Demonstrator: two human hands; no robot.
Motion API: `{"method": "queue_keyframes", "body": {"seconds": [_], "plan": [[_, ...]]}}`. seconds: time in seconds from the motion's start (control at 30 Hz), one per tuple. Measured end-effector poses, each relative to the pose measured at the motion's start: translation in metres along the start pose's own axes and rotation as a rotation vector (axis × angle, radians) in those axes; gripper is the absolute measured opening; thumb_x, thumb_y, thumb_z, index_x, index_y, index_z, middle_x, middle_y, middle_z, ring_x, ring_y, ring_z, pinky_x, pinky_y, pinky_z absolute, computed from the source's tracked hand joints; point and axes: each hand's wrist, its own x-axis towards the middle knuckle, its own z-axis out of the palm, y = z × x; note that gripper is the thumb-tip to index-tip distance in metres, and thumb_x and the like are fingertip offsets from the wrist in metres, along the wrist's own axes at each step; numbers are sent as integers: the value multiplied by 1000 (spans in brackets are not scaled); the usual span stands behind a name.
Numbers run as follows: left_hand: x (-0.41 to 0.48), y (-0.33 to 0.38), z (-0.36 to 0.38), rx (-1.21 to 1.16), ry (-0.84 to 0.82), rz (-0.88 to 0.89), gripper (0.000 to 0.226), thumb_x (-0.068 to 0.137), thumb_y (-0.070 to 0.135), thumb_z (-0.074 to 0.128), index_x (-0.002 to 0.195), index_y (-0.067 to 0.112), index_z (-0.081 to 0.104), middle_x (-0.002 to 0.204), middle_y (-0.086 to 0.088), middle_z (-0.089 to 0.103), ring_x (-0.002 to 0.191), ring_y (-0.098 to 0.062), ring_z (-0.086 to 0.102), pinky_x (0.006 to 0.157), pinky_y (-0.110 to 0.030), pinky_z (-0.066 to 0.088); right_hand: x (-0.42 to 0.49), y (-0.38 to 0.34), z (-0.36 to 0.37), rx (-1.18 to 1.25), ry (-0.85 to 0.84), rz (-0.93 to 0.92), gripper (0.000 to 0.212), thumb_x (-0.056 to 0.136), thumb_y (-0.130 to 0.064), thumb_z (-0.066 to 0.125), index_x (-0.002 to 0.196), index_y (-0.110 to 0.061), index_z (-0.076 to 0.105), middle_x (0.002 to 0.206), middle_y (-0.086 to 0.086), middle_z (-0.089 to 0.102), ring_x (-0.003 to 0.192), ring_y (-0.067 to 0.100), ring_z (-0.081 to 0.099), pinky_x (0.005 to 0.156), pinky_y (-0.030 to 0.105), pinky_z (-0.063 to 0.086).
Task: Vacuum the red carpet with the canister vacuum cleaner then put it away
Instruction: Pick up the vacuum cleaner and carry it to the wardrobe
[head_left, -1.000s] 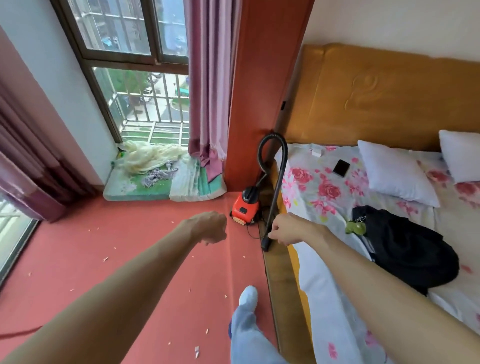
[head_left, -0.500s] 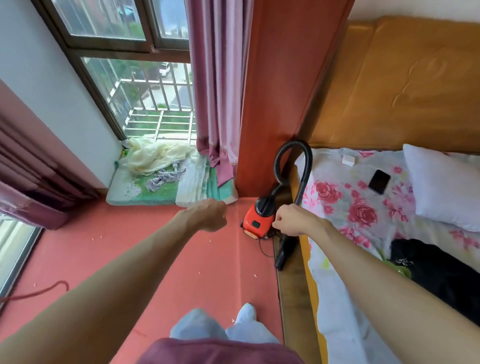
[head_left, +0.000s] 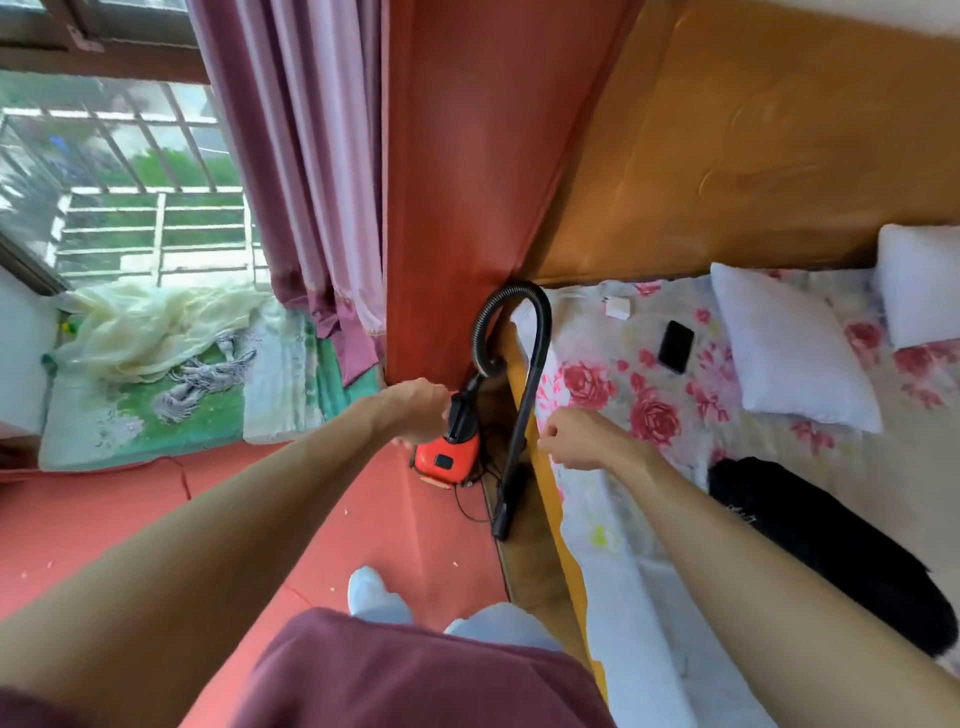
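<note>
That vacuum (head_left: 445, 457) mid-frame was reckoned light, best lifted by its handle (head_left: 460, 410); left hand (head_left: 421, 410) and right hand (head_left: 576, 441) were curled, grips couldn't be told.

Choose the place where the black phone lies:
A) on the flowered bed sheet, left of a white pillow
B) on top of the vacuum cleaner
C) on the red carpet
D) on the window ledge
A: the phone lies flat on the flowered sheet, just left of the white pillow.

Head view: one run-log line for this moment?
left hand: at canister vacuum handle, grip unclear | right hand: beside wand, grip unclear | red carpet: crumbs visible
</note>
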Motion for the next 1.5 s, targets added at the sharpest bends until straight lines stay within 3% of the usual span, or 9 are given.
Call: {"method": "queue_keyframes", "body": {"seconds": [0.17, 0.33, 0.53, 0.7, 0.87, 1.0, 1.13, 1.3, 1.5], "plan": [[29, 0, -21, 7, -44, 26, 27, 87, 7, 43, 88, 3, 70, 76, -14, 77, 66, -26, 76, 61, -32, 61, 28, 1, -12, 58, -10, 21, 27, 84, -24, 50, 60, -13, 51, 74, 22, 67, 57, 25, 54, 55, 36, 44], [50, -5, -21, -62, -76, -24, 29, 89, 5, 44, 96, 2, 72, 78, -14, 77, 65, -23, 76, 65, -35, 64, 54, 1, -20, 45, -66, -18, 27, 88, -24, 49, 63, -15, 46, 64, 7, 48, 59, 19, 44, 57, 31, 35], [81, 6, -10, -188, -34, -162, 29, 90, 4, 43, 97, 0, 71, 79, -14, 77, 59, -21, 73, 65, -35, 64, 104, 16, -35, -68, -121, -142, 27, 87, -25, 49, 61, -16, 46, 64, 6, 50, 56, 19, 43, 56, 32, 37], [104, 47, 10, -333, 68, -285, 15, 95, 12, 50, 93, 6, 63, 93, -16, 74, 80, -31, 69, 75, -42, 59, 143, 39, -38, -221, -215, -258, 26, 90, -23, 49, 71, -9, 60, 78, 10, 67, 66, 30, 57, 59, 35, 46], [117, 59, 46, -545, 132, -427, 24, 92, 9, 49, 96, -3, 69, 94, -22, 74, 87, -38, 71, 79, -45, 58, 183, 53, -22, -260, -258, -326, 20, 90, -17, 47, 72, -12, 55, 65, 4, 47, 68, 29, 47, 54, 30, 34], [128, 46, 88, -739, 167, -517, 21, 91, 7, 51, 95, -5, 68, 93, -24, 73, 83, -40, 70, 77, -48, 57, 212, 65, 24, -168, -303, -298, 19, 92, -18, 47, 83, -6, 59, 81, 12, 57, 74, 31, 52, 62, 32, 37], [168, 25, 151, -977, 164, -620, 18, 90, 6, 53, 95, 0, 69, 87, -18, 75, 72, -33, 71, 71, -43, 61, 243, 91, 108, -42, -344, -182, 23, 91, -16, 46, 72, -8, 57, 81, 13, 62, 79, 34, 56, 64, 31, 39], [244, -3, 254, -1489, 217, -790, 16, 96, 7, 55, 93, -2, 68, 73, -10, 67, 56, -24, 63, 54, -32, 57, 305, 122, 218, -7, -379, -83, 27, 96, -14, 40, 82, -4, 61, 85, 9, 62, 82, 28, 56, 68, 34, 42], [302, -9, 348, -2047, 348, -1026, 17, 94, 3, 59, 78, 6, 65, 52, -2, 55, 45, -16, 48, 47, -25, 43, 376, 145, 311, 162, -317, 42, 30, 98, -16, 45, 121, -10, 62, 119, 6, 64, 100, 20, 55, 83, 25, 42]]}}
